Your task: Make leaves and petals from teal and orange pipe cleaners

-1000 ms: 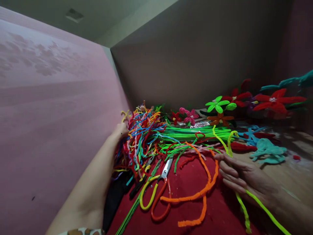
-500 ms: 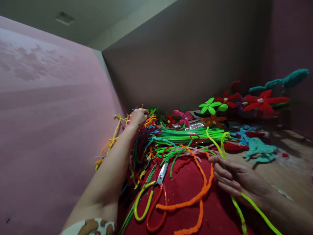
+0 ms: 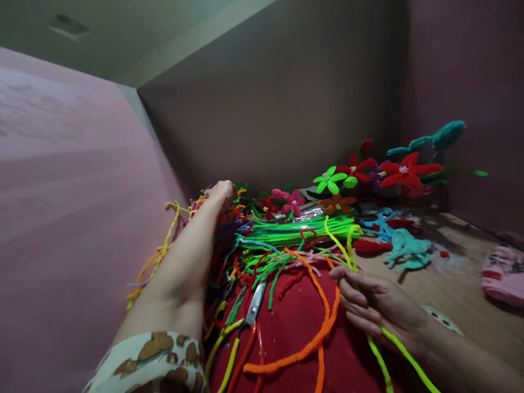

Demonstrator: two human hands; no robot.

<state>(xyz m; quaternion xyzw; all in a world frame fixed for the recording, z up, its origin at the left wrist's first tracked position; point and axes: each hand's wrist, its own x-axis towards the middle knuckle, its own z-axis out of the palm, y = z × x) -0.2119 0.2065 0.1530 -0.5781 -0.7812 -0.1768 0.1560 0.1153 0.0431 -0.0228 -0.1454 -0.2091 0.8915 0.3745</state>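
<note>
My right hand (image 3: 374,297) is closed around two neon yellow pipe cleaners (image 3: 405,357), whose upper ends stick up past the fingertips while the lower ends hang below the palm. At the far left, my left hand (image 3: 223,191) is bent down into a heap of mixed-colour pipe cleaners (image 3: 229,232); its fingers are hidden there. Between the hands, scissors (image 3: 252,311) with one yellow and one red handle lie on a red surface (image 3: 295,327). Crossed orange pipe cleaners (image 3: 311,344) lie beside them, close to my right hand.
A bundle of green pipe cleaners (image 3: 303,229) lies across the back. Behind it stand pipe-cleaner flowers, including a red one (image 3: 405,172) and a light green one (image 3: 329,179). Teal pieces (image 3: 409,248) and a pink clog (image 3: 503,278) are at the right. A pink wall (image 3: 61,229) borders the left.
The view has swung to the right, bringing the pink clog into sight. My left hand has bent lower into the heap. My right hand keeps its grip on the yellow pipe cleaners.
</note>
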